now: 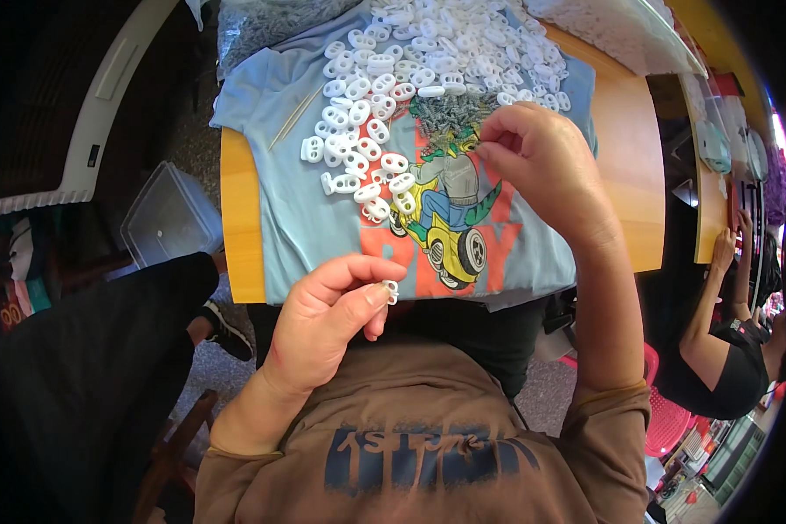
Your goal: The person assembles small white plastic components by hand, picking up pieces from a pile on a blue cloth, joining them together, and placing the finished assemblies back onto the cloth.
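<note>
Between the thumb and fingers of my left hand is a small white plastic cord lock, held in front of the table's near edge. My right hand is over the cloth, thumb and fingertips brought together beside a pile of small grey metal pieces that look like springs. Whatever those fingertips hold, if anything, is too small to make out. Many white oval cord locks with two holes lie loose left of the springs, and a larger heap of white cord locks spreads behind them.
A light blue printed T-shirt covers most of the wooden table. Thin sticks lie on its left side. A clear bag of grey pieces sits at the back left. A clear plastic bin stands left; another person sits at the right.
</note>
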The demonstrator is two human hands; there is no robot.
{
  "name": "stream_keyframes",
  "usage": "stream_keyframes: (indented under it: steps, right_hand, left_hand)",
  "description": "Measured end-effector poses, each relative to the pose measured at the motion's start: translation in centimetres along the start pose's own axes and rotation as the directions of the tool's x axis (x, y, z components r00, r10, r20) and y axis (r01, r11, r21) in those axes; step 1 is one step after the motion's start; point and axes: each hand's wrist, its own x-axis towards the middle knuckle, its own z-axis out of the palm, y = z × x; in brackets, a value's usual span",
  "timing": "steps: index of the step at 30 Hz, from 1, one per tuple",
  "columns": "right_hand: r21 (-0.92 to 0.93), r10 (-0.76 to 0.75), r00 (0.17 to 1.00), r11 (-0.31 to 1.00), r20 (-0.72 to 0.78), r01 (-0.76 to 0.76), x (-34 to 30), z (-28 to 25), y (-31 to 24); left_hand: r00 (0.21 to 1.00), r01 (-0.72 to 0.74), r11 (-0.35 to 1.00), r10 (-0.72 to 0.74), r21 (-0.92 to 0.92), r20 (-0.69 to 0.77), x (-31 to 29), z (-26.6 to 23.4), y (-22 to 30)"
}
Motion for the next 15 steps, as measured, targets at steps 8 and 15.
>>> stream_keyframes:
  steps: [8,15]
  right_hand:
    - [-0.035,-0.066,0.997,0.997,0.028,0.067,0.1,-0.4,0.3]
    - [0.169,0.047,0.995,0.985,-0.089,-0.031,-1.1,-0.2,0.1]
  left_hand:
    - [1.000,-0.011,0.998,0.010,0.056,0.027,-0.1,0.1,-0.2]
    - [0.999,-0.015,0.997,0.017,0.073,-0.028,-0.1,0.5,-0.2]
